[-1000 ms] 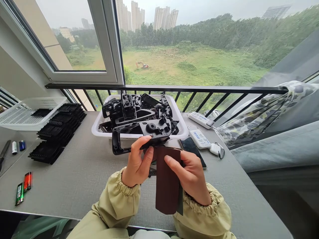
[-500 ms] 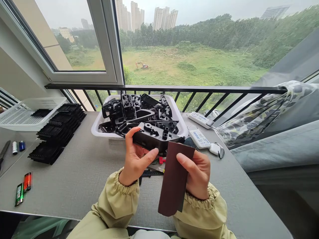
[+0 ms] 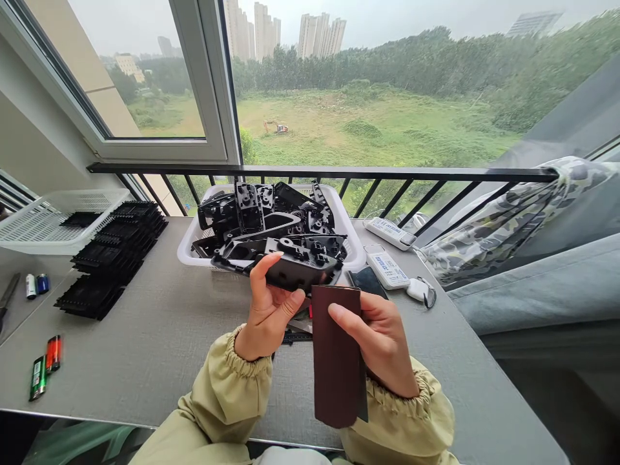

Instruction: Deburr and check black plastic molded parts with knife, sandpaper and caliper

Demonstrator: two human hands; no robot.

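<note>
My left hand [image 3: 269, 310] grips a black molded plastic part [image 3: 290, 268] between thumb and fingers, in front of the basket. The part has raised pegs and openings on its upper face. In my right hand [image 3: 380, 336] is a folded sheet of dark brown sandpaper [image 3: 338, 361], pinched with the thumb on its near face. The sheet's top edge is close to the right end of the part; whether they touch I cannot tell. Behind the part stands a white basket [image 3: 186, 248] heaped with similar black plastic parts [image 3: 252, 203].
Stacked black plastic pieces [image 3: 116, 245] lie beside another white basket [image 3: 29, 223] at left. Several batteries [image 3: 39, 378] and a knife [image 3: 7, 297] are nearby. At right lie white labelled packs [image 3: 387, 268], a dark phone-like slab [image 3: 368, 281] and a white case [image 3: 419, 290]. A black railing [image 3: 310, 172] runs behind.
The black part has turned and shifted slightly, its left end now extending further left. My right hand has brought the sandpaper a little left and more upright.
</note>
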